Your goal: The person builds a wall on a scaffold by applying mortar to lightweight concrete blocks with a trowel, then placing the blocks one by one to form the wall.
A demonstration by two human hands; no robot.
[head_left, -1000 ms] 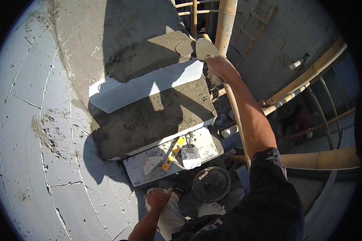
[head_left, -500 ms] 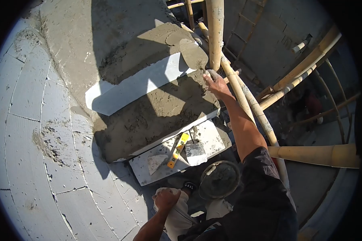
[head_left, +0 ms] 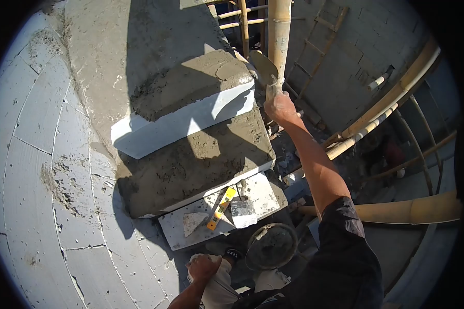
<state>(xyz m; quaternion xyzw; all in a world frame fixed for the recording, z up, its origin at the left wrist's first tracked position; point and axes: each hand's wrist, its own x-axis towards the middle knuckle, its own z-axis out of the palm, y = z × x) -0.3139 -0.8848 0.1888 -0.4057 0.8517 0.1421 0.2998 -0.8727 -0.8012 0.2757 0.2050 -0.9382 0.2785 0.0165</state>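
My right hand (head_left: 281, 107) is closed around the handle of a trowel (head_left: 264, 67), its blade raised beside an upright bamboo pole. Left of it are steps coated in wet grey mortar (head_left: 191, 177), with a white slab face (head_left: 191, 119) between two levels. My left hand (head_left: 203, 267), fingers curled, rests on my knee with nothing visible in it. On the lowest white block (head_left: 172, 226) lie a yellow spirit level (head_left: 221, 208), a flat grey-and-white tool (head_left: 243, 213) and a pale triangular piece (head_left: 194, 222).
A round bucket (head_left: 271, 247) of mortar stands near my feet. Bamboo scaffold poles (head_left: 279, 36) rise and cross on the right, with a bamboo ladder (head_left: 322, 49) behind. A pale block wall (head_left: 31, 190) runs along the left. Another person (head_left: 392, 153) shows dimly below right.
My right hand has lifted the trowel off the mortar by the white slab; the blade is now turned up beside the pole. The left hand stays on the knee. The view has shifted slightly.
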